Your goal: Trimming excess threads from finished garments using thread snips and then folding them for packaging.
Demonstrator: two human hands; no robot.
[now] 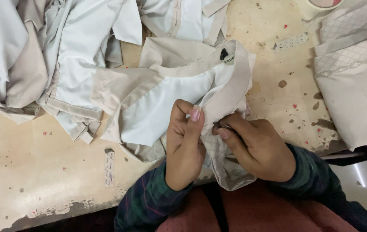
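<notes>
Head view, hands (222,141) gripping garment (179,99) edge

I see garment (179,99) on table (41,172), left hand (185,146) and right hand (258,148) side by side pinching its near edge. Fabric heap (41,56) far left, folded cloth (355,81) right, paper label (109,168) near-left.

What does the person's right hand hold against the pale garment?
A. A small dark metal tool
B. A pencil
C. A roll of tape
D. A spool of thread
A: the right hand pinches a small dark tool at the garment edge, while the left hand grips the fabric.
</notes>
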